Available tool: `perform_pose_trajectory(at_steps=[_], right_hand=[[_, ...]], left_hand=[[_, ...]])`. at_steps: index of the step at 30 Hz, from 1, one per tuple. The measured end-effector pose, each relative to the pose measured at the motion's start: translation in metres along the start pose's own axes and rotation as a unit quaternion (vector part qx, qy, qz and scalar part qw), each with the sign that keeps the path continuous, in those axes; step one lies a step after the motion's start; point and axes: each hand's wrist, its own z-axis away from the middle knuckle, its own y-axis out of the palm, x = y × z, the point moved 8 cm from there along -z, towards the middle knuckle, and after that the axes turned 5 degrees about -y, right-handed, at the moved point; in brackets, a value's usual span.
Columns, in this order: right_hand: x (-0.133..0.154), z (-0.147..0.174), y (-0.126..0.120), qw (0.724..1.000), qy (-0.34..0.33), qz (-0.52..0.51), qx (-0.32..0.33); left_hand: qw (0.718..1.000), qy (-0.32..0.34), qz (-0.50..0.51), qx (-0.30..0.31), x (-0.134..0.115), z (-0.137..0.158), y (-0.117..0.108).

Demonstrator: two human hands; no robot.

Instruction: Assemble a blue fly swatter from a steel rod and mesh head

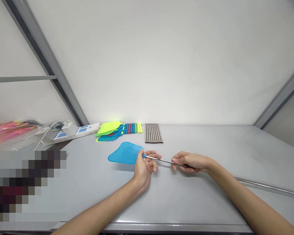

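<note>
A blue fly swatter head (126, 153), a perforated plastic paddle, is raised a little off the table, its shadow beneath it. My left hand (144, 166) pinches its neck between thumb and fingers, the other fingers loosely curled. From that neck a thin metal rod (163, 160) runs rightward into my right hand (188, 162), whose fingers are closed around it. In line with it, a shiny metal length (269, 186) emerges beyond my right forearm and leaves the view at the right edge. My forearm hides the stretch between, so I cannot tell if both are one piece.
Behind the paddle lie stacked swatter heads (110, 128) in yellow, green and blue. Beside them are a row of coloured grips (133, 128) and several metal tubes (154, 133). At left stand a power strip (85, 130) and bagged pink items (9, 132). A wall (161, 65) closes the back.
</note>
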Motion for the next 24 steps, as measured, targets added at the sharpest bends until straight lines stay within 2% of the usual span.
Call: perform_pose_trajectory(at_steps=[8,15,20,24], right_hand=[[0.003,0.001,-0.001,1.0,0.0,0.011,-0.01],[0.01,0.002,-0.003,0.998,-0.014,0.058,-0.019],[0.003,0.005,-0.014,0.996,0.011,0.077,-0.035],[-0.001,0.007,-0.022,0.994,0.018,0.087,-0.063]], left_hand=[[1.0,-0.013,0.018,-0.016,0.0,-0.004,-0.003],[0.995,0.019,0.069,-0.068,-0.008,-0.007,-0.014],[0.989,0.047,0.106,-0.096,-0.012,-0.007,-0.021],[0.991,0.042,0.071,-0.107,-0.01,-0.01,-0.024]])
